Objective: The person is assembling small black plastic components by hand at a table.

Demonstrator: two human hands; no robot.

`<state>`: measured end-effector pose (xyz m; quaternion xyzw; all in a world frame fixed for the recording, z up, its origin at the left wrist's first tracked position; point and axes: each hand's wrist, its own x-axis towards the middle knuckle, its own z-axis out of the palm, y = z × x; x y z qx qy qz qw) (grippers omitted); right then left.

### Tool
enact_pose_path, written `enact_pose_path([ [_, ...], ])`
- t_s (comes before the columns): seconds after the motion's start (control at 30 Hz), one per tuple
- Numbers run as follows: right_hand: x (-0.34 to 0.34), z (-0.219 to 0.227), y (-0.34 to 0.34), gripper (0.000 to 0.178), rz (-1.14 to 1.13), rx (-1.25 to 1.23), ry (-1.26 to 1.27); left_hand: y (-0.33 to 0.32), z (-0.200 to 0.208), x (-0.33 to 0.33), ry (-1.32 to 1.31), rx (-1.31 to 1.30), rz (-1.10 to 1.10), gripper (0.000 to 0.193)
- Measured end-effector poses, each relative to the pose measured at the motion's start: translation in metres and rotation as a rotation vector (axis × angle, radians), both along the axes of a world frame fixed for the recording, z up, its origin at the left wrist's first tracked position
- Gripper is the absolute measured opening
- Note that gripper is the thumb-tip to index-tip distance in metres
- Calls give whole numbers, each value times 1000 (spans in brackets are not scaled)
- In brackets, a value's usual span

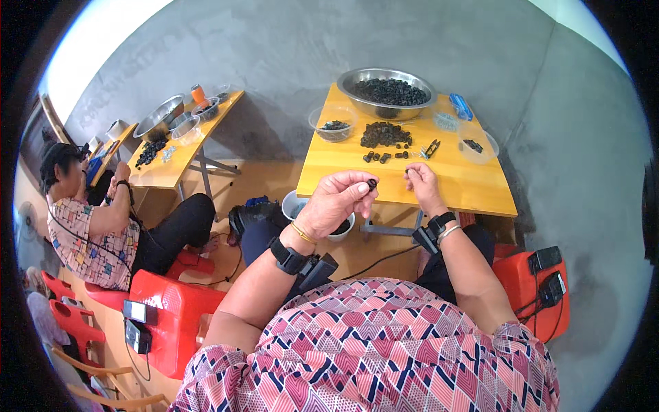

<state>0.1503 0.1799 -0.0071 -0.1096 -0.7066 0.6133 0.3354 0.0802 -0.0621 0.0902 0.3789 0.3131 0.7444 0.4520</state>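
My left hand (336,204) pinches a small black ring-shaped part (372,185) between thumb and forefinger, just off the near edge of the yellow table (329,161). To its right, my right hand (423,187) hovers by the table's front edge with fingertips pressed together; whatever they hold is too small to make out. Beyond both hands lies a heap of black parts (386,134), with several more black pieces (386,158) lined up in front. A small pair of black thread snips (431,148) rests to the right of the heap.
A metal basin (349,86) of black parts stands at the back. Clear bowls sit left (316,126) and right (489,152), near pale small pieces (446,121) and a blue packet (460,106). Below is a white bucket (291,203). Another person (96,220) works at the left table.
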Motion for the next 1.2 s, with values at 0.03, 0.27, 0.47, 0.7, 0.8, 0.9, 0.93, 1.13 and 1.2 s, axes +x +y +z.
enact_pose_path([
  [0.03,1,2,-1,8,6,-202,51,1,0,0,7,-13,23,17],
  [0.27,13,29,-12,9,55,-297,-5,-3,-9,-4,-13,-112,127,15],
  [0.47,13,7,23,11,-289,383,-401,0,-28,-11,-28,-263,158,12],
  [0.7,-11,32,23,11,-297,574,-403,15,-47,-22,-95,-362,140,11],
  [0.8,-20,28,42,10,-339,677,-415,22,-52,-31,-109,-359,138,12],
  [0.9,-20,30,83,10,-333,633,-426,25,-54,-37,-156,-391,189,11],
  [0.93,-21,33,91,10,-343,689,-476,26,-56,-40,-174,-387,200,11],
  [1.13,-45,42,91,12,-235,804,-673,30,-59,-44,-202,-390,203,11],
  [1.2,-50,47,84,13,-200,836,-693,32,-59,-43,-199,-402,206,11],
])
